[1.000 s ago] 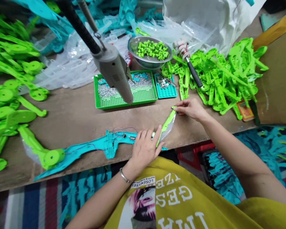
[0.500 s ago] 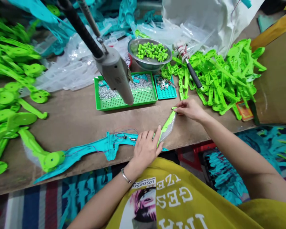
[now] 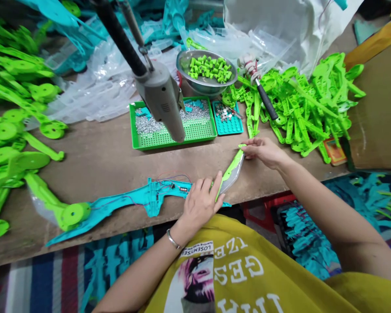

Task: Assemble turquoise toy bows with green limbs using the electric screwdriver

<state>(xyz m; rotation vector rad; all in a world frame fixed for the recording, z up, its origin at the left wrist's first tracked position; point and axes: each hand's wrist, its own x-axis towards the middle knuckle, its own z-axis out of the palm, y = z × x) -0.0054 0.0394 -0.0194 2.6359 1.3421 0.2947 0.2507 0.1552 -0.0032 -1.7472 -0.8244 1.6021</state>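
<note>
A green tray [image 3: 197, 129] holds silver pieces [image 3: 148, 126], a metal bowl [image 3: 208, 89] green caps [image 3: 211, 69], a blue tray [image 3: 230, 127] metal discs [image 3: 224, 113]. Along the worktop's [image 3: 111, 163] near edge lies a blue bow-shaped frame [image 3: 138, 196]; the left hand [image 3: 200, 202] covers its right end, fingers extended, grip unclear. The right hand [image 3: 263, 152] pinches a green arm's [image 3: 233, 166] tip. A hanging driver [image 3: 163, 100] partly hides the green tray; green parts [image 3: 309, 104] heap towards the right edge.

The bench [image 3: 94, 156] is brown. Along its front edge, the frame [image 3: 117, 203] is turquoise, its left limb [image 3: 45, 192] and right limb [image 3: 231, 168] lime green with whitish, translucent blades [image 3: 235, 175]. The tray [image 3: 182, 138] is green, perforated in a grid. The shirt [image 3: 299, 284] is mustard, printed in white; the cloth [image 3: 43, 278], striped blue, white and dark red.
</note>
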